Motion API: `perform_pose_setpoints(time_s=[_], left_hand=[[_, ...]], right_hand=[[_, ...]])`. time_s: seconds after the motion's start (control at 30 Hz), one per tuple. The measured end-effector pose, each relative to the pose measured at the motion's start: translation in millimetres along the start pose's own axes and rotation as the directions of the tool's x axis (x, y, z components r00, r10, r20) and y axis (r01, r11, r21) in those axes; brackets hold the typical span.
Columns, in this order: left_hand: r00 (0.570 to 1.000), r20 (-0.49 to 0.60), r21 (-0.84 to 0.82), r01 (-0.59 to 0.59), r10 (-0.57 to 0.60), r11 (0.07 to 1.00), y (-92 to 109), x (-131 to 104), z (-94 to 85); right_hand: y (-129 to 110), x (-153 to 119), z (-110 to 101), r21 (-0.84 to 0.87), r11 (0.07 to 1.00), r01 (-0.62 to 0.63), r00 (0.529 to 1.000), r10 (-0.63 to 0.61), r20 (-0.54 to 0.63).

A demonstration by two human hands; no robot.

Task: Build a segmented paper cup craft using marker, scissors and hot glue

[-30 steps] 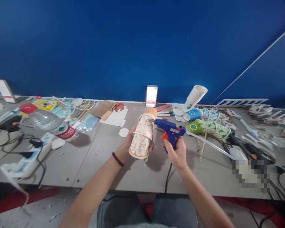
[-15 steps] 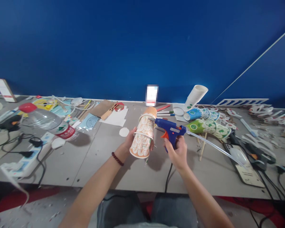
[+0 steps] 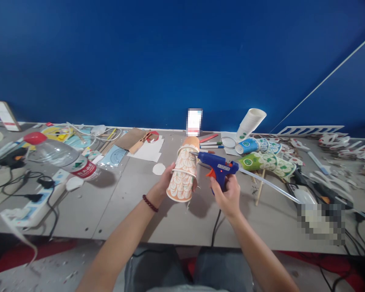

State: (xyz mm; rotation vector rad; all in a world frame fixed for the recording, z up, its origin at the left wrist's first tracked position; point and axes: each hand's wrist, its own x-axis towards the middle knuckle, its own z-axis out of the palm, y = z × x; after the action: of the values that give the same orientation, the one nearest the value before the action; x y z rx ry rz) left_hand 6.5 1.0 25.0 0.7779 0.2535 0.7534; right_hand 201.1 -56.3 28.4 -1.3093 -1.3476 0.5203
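A tilted column of orange-and-white patterned paper cups (image 3: pixel 181 184) is held over the table by my left hand (image 3: pixel 166 178), whose fingers wrap round its far side and under it. My right hand (image 3: pixel 228 194) grips a blue hot glue gun (image 3: pixel 220 168) with an orange trigger. The gun's nozzle points left and meets, or nearly meets, the upper cup near its rim. A long clear glue stick (image 3: pixel 270 184) sticks out of the gun's rear. On the table left of the cups lies a white paper disc (image 3: pixel 159 169).
Green cups (image 3: pixel 269 162), blue cups (image 3: pixel 255 146) and a tall white cup stack (image 3: pixel 251 121) stand or lie at right. Leftward are a water bottle (image 3: pixel 69 160) and a power strip (image 3: pixel 42 200). Paper scraps (image 3: pixel 147 150) and a phone (image 3: pixel 194 121) are at the back.
Almost nothing differs. The cups and the glue gun keep nearly the same place, with only a very slight shift of the cups.
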Motion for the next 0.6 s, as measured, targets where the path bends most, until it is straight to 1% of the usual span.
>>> perform_pose_setpoints(time_s=[0.1, 0.2, 0.43, 0.6], left_hand=[[0.999, -0.033, -0.027, -0.002, 0.001, 1.0, 0.5, 0.2, 1.3], [0.999, -0.041, -0.048, 0.006, -0.007, 0.999, 0.4, 0.1, 1.6], [0.999, -0.036, -0.001, -0.014, 0.014, 1.0, 1.1, 0.1, -0.2], [1.0, -0.019, 0.032, 0.02, -0.019, 0.999, 2.6, 0.4, -1.5]], right_hand=[[-3.2, -0.3, -0.1, 0.01, 1.0, -0.005, 1.0, 0.005, 0.002], [-5.1, -0.6, 0.0, 0.02, 1.0, -0.003, 1.0, 0.003, 0.005], [-3.6, -1.1, 0.3, 0.0, 1.0, 0.024, 1.0, -0.024, 0.005], [-1.7, -1.7, 1.0, 0.001, 0.999, 0.037, 0.999, -0.037, 0.003]])
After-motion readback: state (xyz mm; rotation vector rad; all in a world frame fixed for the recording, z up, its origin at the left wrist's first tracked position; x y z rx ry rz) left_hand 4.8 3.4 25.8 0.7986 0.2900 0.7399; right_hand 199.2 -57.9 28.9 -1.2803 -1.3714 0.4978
